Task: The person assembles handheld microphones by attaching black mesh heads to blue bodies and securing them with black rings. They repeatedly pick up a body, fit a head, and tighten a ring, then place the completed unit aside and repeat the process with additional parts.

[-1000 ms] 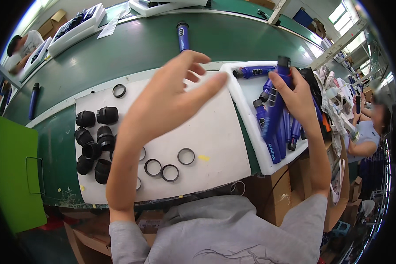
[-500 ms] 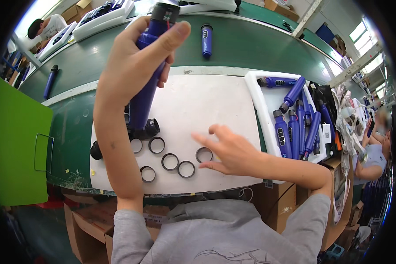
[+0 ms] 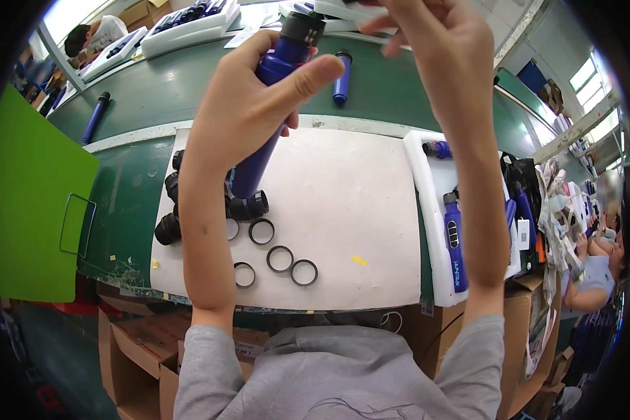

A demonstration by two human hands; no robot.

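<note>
My left hand (image 3: 255, 108) wraps round a blue tapered tube (image 3: 255, 171), held slanted above the white work sheet. The tube has a black collar (image 3: 303, 28) with red wire showing near its neck. Up at the top edge my right hand (image 3: 444, 42) has its fingers bent around a dark piece (image 3: 357, 2), apparently a black ring; the frame edge cuts it off. Several thin black rings (image 3: 274, 232) lie flat on the sheet below the tube. Beside them are several black cylindrical fittings (image 3: 250, 205), partly hidden by my left forearm.
A white foam tray (image 3: 427, 231) of blue tubes stands at the right, partly behind my right forearm. Two loose tubes, one blue (image 3: 341, 80) and one dark blue (image 3: 96, 120), lie on the green bench (image 3: 168, 98). A bright green panel (image 3: 35, 203) borders the left.
My right hand has risen from the sheet to the top, near the tube's collar. The ring beside it is gone from the sheet. The left hand's tube appears slightly further right.
</note>
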